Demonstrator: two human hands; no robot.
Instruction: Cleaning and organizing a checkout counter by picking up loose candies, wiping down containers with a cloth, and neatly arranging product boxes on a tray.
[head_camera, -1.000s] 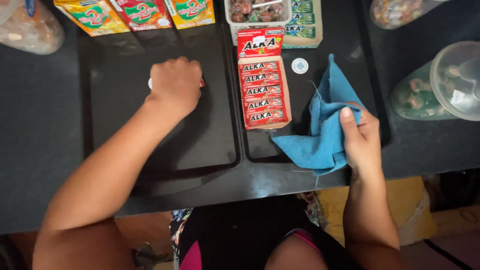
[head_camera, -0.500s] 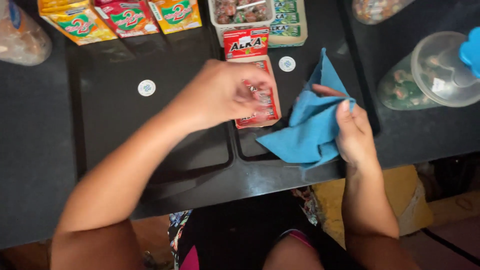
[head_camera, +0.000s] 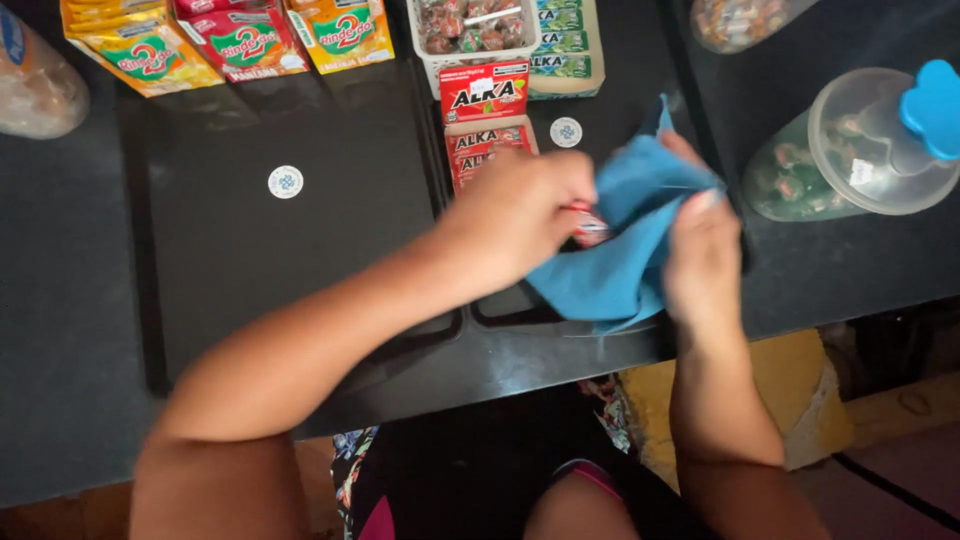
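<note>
View from above of a dark worktop (head_camera: 830, 270), with the blue cloth (head_camera: 625, 260) as landmark. The cloth lies bunched at the near right part of the right-hand black tray (head_camera: 520, 305), its long axis running from the far right corner down toward the near left. The right hand (head_camera: 705, 265) sits on the cloth's right side, fingers curled and pinching a fold of the fabric near its upper edge. The left hand (head_camera: 520, 215) comes in across the left-hand black tray (head_camera: 330, 250) and meets the cloth's left edge; its fingers are pressed together around a small red item (head_camera: 590, 228) held against the fabric, too hidden to identify further. Both hands thus touch the cloth, one on each side, with the red item between them; the right hand covers more of the fabric. Just left of the cloth and partly under the left hand lies a red carton of stacked packets (head_camera: 485, 135), its long axis pointing away from the person. Beyond the cloth, a round white sticker (head_camera: 566, 132) rests on the tray. Well left of the cloth, a second round sticker (head_camera: 285, 181) lies on the left tray. Right of the cloth stands a clear jar with a blue-knobbed lid (head_camera: 860, 140).
</note>
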